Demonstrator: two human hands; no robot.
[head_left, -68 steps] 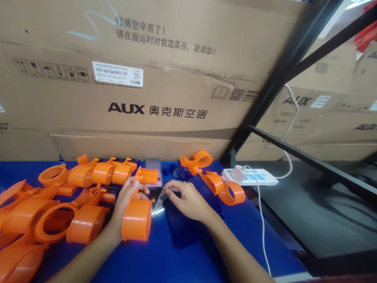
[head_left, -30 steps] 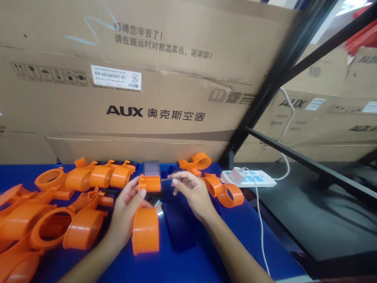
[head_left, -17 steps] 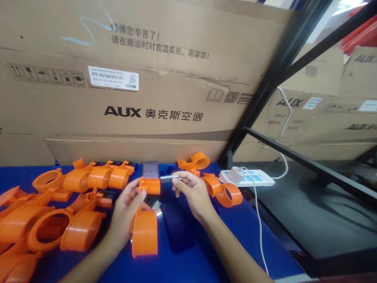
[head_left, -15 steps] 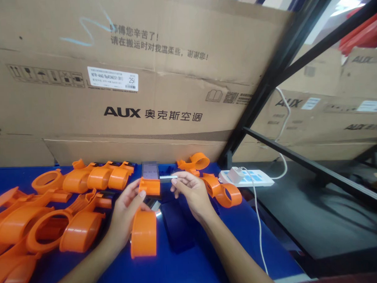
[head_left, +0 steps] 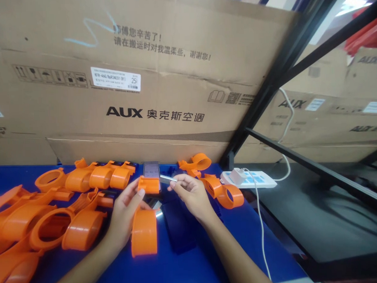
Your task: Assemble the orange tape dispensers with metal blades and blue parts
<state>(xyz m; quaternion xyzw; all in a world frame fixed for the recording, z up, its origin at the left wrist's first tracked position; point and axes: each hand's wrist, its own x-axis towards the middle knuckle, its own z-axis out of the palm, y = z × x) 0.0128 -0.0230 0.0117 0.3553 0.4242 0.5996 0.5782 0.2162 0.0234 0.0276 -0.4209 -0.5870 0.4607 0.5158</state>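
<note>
Holds orange part [head_left: 144,233] over desk [head_left: 177,274] in left hand [head_left: 126,212]; pinches grey toothed strip [head_left: 168,179] in right hand [head_left: 191,196], near part's upper end. Appears to be at alignment; likely calls for squaring strip.

The phone [head_left: 151,169] lies between ring holder [head_left: 144,234] and carton [head_left: 162,91].

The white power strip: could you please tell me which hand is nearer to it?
Right. The right hand is left of the power strip, with loose orange rings between; the left hand is farther left, gripping an orange plastic part.
</note>
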